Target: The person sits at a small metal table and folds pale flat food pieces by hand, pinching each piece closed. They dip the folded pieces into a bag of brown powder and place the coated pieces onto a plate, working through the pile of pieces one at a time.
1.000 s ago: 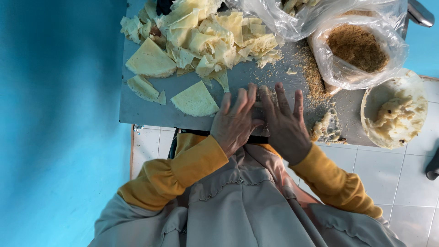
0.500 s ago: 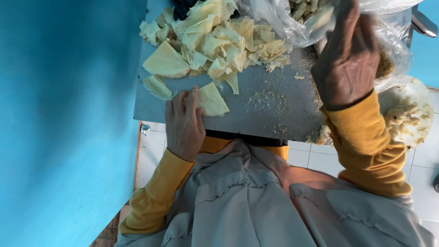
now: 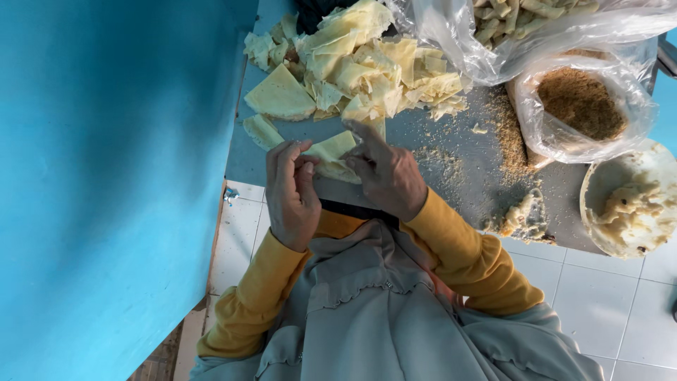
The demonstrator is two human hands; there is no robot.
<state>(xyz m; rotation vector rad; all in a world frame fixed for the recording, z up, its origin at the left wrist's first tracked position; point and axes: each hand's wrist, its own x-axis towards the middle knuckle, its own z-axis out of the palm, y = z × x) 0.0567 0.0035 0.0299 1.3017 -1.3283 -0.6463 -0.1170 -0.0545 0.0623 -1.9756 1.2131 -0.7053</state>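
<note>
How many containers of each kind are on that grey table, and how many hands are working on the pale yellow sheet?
Clear plastic bags: 2, one of pale cut strips and one of brown crumbs
White bowl of pale paste: 1
Hands on the pale yellow wrapper sheet: 2, the left hand and the right hand
Total: 5

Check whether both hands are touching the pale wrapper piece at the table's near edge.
Touching. The head view shows the left hand and right hand with fingertips on the wrapper piece, no gap visible.
</note>
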